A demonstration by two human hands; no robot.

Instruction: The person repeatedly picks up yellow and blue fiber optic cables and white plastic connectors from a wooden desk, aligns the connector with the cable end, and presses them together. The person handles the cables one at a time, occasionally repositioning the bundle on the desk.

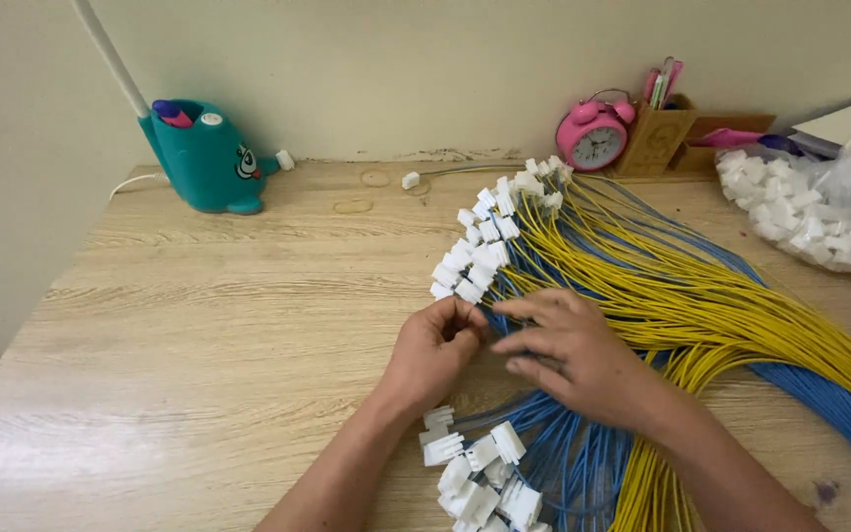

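teal whale-shaped lamp base [204, 158] stands in the upper left of the frame on the pale wooden surface [169, 325]. moving right, a row of white connectors [490, 241] already caps the ends of the yellow and blue wires [642, 276] fanned across the middle, and another cluster of fitted connectors [480, 478] lies at the bottom centre, so a good share of the bundle looks finished. how many wires are uncapped i cannot tell. the left hand [432, 350] is curled closed, fingertips pinched on something small just below the row, probably a connector, though it is hidden. the right hand [573, 355] meets it, fingers half bent, pressing down on the blue wires. further right, a pink alarm clock [593, 133], a wooden pen holder [654, 133], and a heap of loose white connectors [819, 212] in the upper right.
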